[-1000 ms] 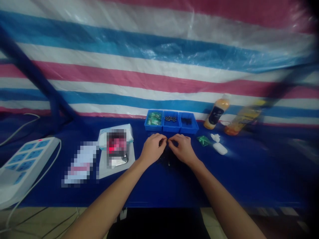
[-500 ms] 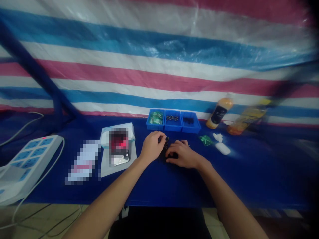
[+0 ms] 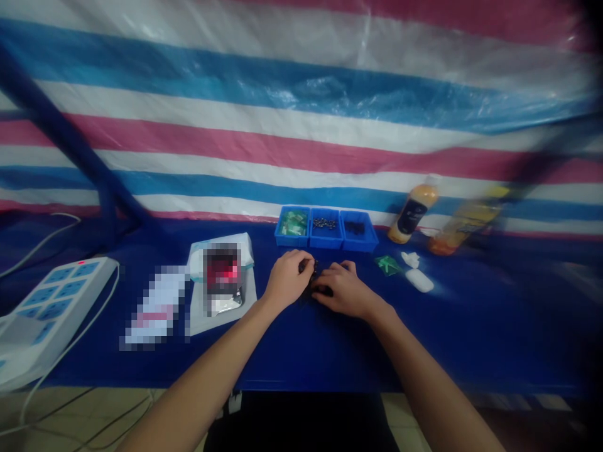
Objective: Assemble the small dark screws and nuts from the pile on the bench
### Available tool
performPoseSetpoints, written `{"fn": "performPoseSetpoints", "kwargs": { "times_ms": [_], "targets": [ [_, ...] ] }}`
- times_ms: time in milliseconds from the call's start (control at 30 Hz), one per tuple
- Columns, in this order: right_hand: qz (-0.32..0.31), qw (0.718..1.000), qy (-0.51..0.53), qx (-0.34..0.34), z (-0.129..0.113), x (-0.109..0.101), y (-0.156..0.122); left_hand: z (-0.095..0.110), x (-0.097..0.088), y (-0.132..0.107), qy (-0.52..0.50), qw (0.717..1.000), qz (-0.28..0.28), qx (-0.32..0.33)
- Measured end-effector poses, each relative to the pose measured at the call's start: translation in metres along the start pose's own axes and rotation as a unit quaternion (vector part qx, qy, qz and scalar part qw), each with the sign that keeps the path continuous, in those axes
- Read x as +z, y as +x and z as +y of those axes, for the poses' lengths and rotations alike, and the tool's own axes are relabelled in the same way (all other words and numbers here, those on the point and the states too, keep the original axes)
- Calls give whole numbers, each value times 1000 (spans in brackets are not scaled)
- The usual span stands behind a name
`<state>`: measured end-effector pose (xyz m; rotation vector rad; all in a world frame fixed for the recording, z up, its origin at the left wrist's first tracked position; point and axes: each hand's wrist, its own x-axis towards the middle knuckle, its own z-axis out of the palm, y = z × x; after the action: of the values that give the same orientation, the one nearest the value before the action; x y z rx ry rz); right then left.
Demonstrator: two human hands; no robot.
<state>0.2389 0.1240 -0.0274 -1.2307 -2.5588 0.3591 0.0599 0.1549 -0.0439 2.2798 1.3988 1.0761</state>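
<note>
Both my hands are close together at the middle of the blue table cover (image 3: 414, 351). My left hand (image 3: 286, 280) pinches the upper part of a small black item (image 3: 313, 277), and my right hand (image 3: 342, 290) curls over its lower part. Most of the item is hidden by my fingers, so its exact kind is unclear. Just beyond my hands stand three joined blue bins: one with green packets (image 3: 293, 223), one with small metal beads (image 3: 325, 223), and one with small black parts (image 3: 357, 228).
To the left lie a pixelated packet (image 3: 157, 307), a pixelated item on white sheeting (image 3: 221, 279), and a white power strip (image 3: 56, 301). To the right are a green packet (image 3: 387, 265), white pieces (image 3: 419, 280), and several bottles (image 3: 413, 213). A striped tarp (image 3: 301, 125) hangs behind.
My right hand has moved lower and closer to the black item than a second ago, and now lies over it. My left hand has stayed near the same place.
</note>
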Motion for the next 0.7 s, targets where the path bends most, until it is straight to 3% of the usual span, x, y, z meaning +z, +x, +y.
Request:
{"fn": "performPoseSetpoints", "kwargs": {
  "times_ms": [700],
  "targets": [
    [6,1000,-12,-28,-7,2,1,-2,0,0,-4,1000,-5,2]
  ]
}}
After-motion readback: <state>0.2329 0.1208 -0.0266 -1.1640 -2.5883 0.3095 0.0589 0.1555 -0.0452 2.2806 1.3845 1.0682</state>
